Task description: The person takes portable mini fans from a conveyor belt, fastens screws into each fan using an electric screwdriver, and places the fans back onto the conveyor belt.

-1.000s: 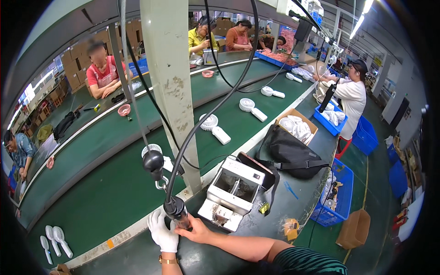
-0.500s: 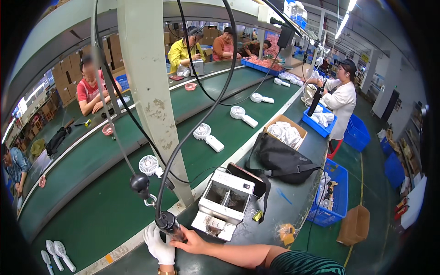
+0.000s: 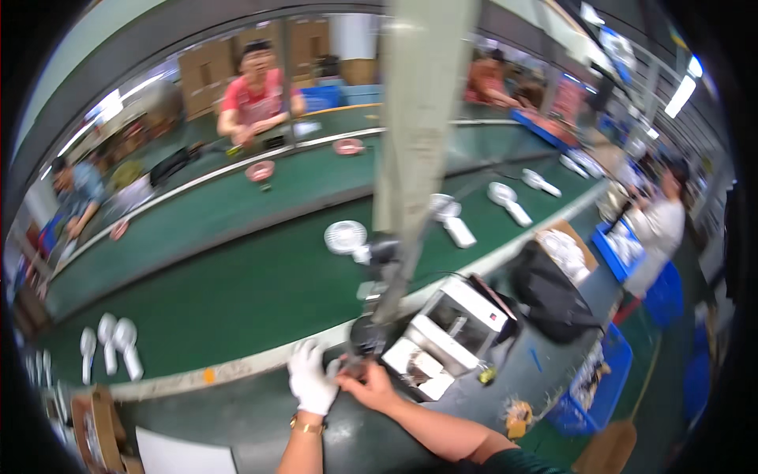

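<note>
Two green belts: ran right across the scene, side by side, the bench tucked along the nearer one!
Bench: stretched along that near belt, a pale rail marking its far edge.
Pale post: shot up by the bench's far edge, smeared with blur.
Pink-topped worker: faced this way from across the far belt, forearms drawn together.
Blue tub: sat low, just past the bench's right edge.
Black bag: slumped on the bench, over toward its right end.
White machine: stood near the bench's far edge, open compartments on show.
Black tool: and there was the action, over the bench's far edge, just left of the machine!
Right hand: bare, curled closed around the tool's lower end.
Left hand: white-gloved, fingers raised and partly open, close beside the tool; whether it gripped anything, blur made it impossible to tell.
White fans: three clustered on the near belt's left part.
Yellow clip: lay on the bench, just right of the machine.
</note>
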Demonstrator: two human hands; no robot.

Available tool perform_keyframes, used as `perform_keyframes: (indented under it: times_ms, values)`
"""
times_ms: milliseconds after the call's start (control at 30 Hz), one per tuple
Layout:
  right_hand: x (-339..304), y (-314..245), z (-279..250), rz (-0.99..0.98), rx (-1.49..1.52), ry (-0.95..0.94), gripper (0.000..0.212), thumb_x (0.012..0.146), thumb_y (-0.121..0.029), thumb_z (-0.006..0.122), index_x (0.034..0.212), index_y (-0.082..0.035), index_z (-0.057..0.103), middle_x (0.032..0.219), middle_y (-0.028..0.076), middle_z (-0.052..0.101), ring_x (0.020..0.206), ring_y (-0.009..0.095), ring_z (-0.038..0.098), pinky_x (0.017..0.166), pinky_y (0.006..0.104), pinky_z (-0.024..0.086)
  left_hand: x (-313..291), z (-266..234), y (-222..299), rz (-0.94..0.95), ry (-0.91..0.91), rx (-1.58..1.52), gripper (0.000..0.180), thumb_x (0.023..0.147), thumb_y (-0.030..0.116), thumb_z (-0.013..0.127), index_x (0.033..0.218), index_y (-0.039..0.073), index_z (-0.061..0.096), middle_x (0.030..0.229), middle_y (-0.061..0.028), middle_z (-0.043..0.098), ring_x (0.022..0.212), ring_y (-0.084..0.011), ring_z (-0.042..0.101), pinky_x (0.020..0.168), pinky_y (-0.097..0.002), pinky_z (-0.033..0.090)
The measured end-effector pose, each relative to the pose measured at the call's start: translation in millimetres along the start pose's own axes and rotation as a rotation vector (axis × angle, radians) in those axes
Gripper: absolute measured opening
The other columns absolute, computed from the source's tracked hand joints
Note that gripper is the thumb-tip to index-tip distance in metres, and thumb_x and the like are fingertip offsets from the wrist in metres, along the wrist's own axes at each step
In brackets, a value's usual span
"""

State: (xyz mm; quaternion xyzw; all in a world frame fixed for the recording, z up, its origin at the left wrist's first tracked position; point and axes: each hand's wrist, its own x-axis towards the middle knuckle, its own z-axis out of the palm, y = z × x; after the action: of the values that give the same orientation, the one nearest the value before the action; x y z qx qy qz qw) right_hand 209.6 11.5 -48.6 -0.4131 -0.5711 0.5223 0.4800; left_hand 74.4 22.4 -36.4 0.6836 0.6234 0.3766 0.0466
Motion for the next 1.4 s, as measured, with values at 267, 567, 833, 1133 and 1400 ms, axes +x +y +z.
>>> perform_keyframes:
  times_ms: [267,567,833,1133,1400]
  values:
    - [-4,-9,7,0.014,0.241,-0.048,0.037,0.082,0.005,0.054,0.114,-0.002,0.036,0.08,0.01,0.055,0.067,0.014,0.056,0.063,0.0264,0.047,-2,-9,-3,-0.003,0.029,-0.031,0.034,0.068,0.018,0.066,0.098,0.005,0.057,0.107,-0.0129,0.053,0.11,-0.0322,0.044,0.1,-0.0446,0.031]
    - [-4,-8,5,-0.056,0.23,-0.048,0.038,0.082,0.005,0.052,0.115,-0.004,0.036,0.078,0.01,0.054,0.064,0.015,0.054,0.06,0.0272,0.047,-5,-10,0,-0.04,0.017,-0.019,0.037,0.069,0.018,0.065,0.102,0.005,0.057,0.11,-0.0122,0.053,0.112,-0.0317,0.044,0.1,-0.0427,0.032]
    - [0,-10,2,-0.083,0.205,-0.062,0.039,0.083,0.004,0.052,0.116,-0.004,0.035,0.078,0.01,0.054,0.063,0.014,0.054,0.059,0.0268,0.047,-1,-12,3,-0.032,0.015,-0.018,0.037,0.069,0.018,0.065,0.102,0.006,0.057,0.11,-0.0116,0.053,0.112,-0.0311,0.044,0.1,-0.0405,0.032]
    - [-5,-12,8,-0.065,0.217,-0.018,0.037,0.082,0.0,0.054,0.115,-0.004,0.036,0.076,0.009,0.052,0.06,0.014,0.053,0.056,0.0258,0.046,-5,-15,2,-0.017,0.035,-0.02,0.035,0.068,0.018,0.067,0.1,0.008,0.057,0.109,-0.01,0.052,0.111,-0.0303,0.044,0.097,-0.0405,0.035]
    - [-3,-20,9,-0.049,0.247,-0.005,0.039,0.081,0.005,0.053,0.115,-0.004,0.038,0.078,0.009,0.052,0.063,0.014,0.052,0.059,0.0247,0.044,-2,-18,3,-0.019,0.038,-0.029,0.036,0.069,0.016,0.065,0.102,0.007,0.055,0.11,-0.0112,0.051,0.111,-0.0315,0.043,0.097,-0.0398,0.036]
